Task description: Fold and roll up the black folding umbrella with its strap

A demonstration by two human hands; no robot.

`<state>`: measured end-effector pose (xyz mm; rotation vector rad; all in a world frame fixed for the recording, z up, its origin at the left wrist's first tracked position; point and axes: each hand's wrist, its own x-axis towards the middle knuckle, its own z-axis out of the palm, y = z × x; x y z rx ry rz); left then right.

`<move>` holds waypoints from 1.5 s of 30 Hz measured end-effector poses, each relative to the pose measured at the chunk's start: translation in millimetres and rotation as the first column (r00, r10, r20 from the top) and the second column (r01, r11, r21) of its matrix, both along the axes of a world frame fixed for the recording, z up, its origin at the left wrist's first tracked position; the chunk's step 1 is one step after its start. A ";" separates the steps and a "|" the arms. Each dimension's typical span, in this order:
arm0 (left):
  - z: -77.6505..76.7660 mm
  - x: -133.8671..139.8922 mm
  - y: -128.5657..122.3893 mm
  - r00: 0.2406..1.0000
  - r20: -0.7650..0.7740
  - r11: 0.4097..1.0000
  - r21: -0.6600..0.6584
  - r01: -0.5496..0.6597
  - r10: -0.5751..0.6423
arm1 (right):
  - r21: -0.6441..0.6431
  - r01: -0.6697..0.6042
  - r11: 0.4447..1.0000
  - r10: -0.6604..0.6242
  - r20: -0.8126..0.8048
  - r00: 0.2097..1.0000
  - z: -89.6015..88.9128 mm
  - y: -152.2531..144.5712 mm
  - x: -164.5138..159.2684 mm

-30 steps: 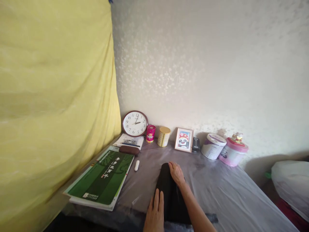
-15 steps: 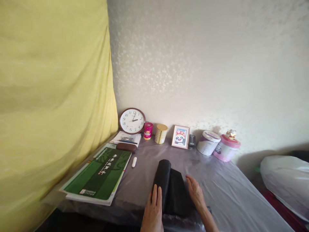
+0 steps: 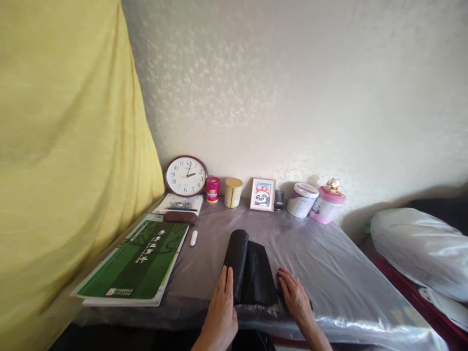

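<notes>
A roll of thin black sheet material, plastic or cloth, lies at the near middle of the table. Its loose flap spreads out to the right. My left hand rests along the roll's left side, fingers straight and touching it. To the right of the flap, my right hand lies palm down by the tabletop with fingers stretched out. Something dark pokes out under that hand, mostly hidden.
Clear plastic covers the table. On the left lie a green book, a brown case and a small white object. A clock, tins, a picture frame and tubs line the wall.
The view has shifted, so everything sits a little further left and higher. My left hand has slid from the roll's top to its left side. My right hand has flattened beside the flap.
</notes>
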<state>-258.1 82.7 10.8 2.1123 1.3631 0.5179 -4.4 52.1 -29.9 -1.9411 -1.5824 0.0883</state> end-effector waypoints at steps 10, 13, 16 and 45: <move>-15.4 -4.7 2.6 0.998 0.059 0.998 0.058 0.002 -0.005 | 0.045 0.202 0.978 -0.207 0.224 0.952 0.4 -15.4 26.0; -24.7 -6.8 4.5 0.998 0.034 0.993 0.108 0.046 -0.050 | 0.001 0.253 0.967 -0.240 0.318 0.917 0.1 -23.8 31.8; -28.7 -8.4 5.1 0.997 0.011 0.988 0.137 0.074 -0.076 | -0.020 0.255 0.967 -0.227 0.394 0.891 -1.6 -34.7 34.5; -20.5 -5.7 3.6 0.999 0.037 0.994 0.110 0.025 -0.029 | -0.041 0.149 0.988 -0.155 -0.272 0.950 33.6 32.3 -0.7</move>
